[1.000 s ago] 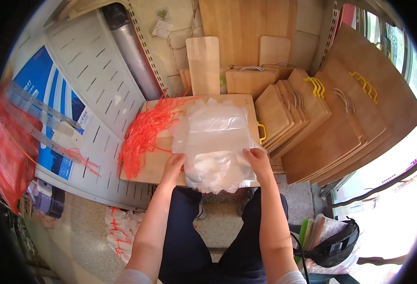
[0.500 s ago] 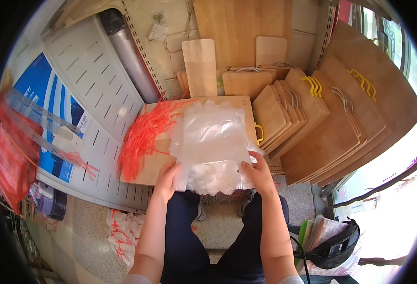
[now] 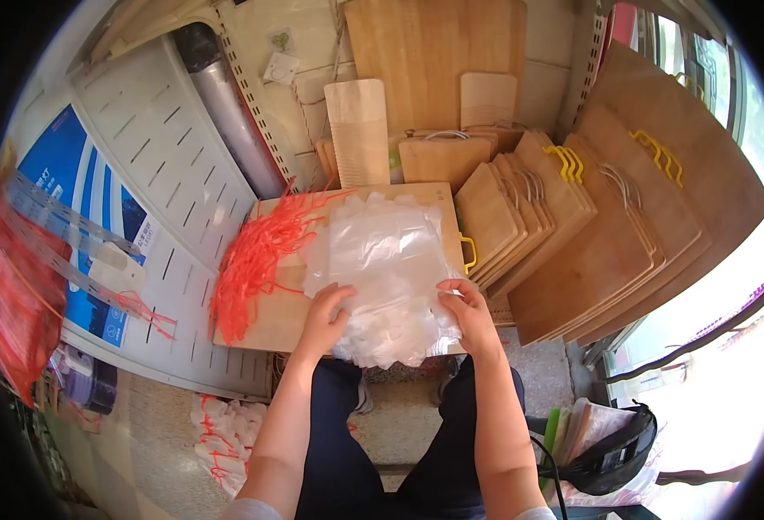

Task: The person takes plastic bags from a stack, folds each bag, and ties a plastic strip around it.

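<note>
A stack of clear plastic bags [image 3: 388, 243] lies in front of me, its near end crumpled and hanging toward my knees. At its left edge is my left hand [image 3: 326, 316], fingers bent and apart, the tips touching the plastic. My right hand [image 3: 469, 314] is at the right edge, with a small gap between thumb and forefinger. Neither hand visibly grips a sheet. Beneath the bags is a wooden board [image 3: 261, 321], mostly covered by them. A heap of red plastic strips [image 3: 256, 260] sits left of the stack on the same board.
Wooden cutting boards [image 3: 573, 251] with metal and yellow handles lean in a row at right. A ridged wooden washboard [image 3: 356, 130] stands behind. A perforated metal panel [image 3: 161, 165] rises at left. White bags with red strips [image 3: 224, 438] lie on the floor; a black bag [image 3: 612, 459] is at lower right.
Both hands have loosened from the plastic's near corners and shifted slightly up along its sides. The near end of the plastic looks more crumpled. The whole view has shifted slightly.
</note>
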Demonstrator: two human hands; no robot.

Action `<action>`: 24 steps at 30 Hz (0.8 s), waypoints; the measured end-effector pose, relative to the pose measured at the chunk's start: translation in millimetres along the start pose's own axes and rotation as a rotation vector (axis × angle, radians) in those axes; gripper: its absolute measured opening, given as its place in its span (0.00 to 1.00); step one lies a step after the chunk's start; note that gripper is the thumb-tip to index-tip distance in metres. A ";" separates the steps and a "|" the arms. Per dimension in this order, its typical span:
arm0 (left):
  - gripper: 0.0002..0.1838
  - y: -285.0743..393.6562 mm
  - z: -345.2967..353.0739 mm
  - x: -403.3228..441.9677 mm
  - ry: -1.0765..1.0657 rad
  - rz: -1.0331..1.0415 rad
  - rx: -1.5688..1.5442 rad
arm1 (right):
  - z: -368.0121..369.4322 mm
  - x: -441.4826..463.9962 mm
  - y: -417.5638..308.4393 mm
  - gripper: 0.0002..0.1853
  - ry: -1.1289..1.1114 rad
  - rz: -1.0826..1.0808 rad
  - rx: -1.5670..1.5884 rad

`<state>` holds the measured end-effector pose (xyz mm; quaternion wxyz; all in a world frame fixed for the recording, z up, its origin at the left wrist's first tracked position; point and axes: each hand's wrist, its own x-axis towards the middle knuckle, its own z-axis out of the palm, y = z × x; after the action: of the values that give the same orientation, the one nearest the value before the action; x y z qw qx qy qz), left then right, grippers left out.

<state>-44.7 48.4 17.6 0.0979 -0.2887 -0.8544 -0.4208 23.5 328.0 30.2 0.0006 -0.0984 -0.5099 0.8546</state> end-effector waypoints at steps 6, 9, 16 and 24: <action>0.23 5.4 4.6 -5.2 -0.033 -0.013 -0.025 | 30.7 4.3 -35.9 0.23 -0.163 0.071 0.220; 0.23 3.8 4.1 -7.1 -0.015 -0.019 -0.039 | 33.7 6.0 -35.7 0.24 -0.100 -0.070 0.057; 0.17 -3.1 4.2 -5.9 0.045 -0.036 -0.106 | 2.6 22.7 5.0 0.17 0.141 -0.772 -0.974; 0.14 -14.9 5.0 0.2 0.107 -0.111 -0.183 | 9.3 23.4 10.2 0.17 0.155 -0.833 -1.317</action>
<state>-53.0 45.2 4.7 0.0933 -0.2260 -0.8207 -0.5165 0.1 317.4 21.6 0.2983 0.0618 -0.9053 0.2960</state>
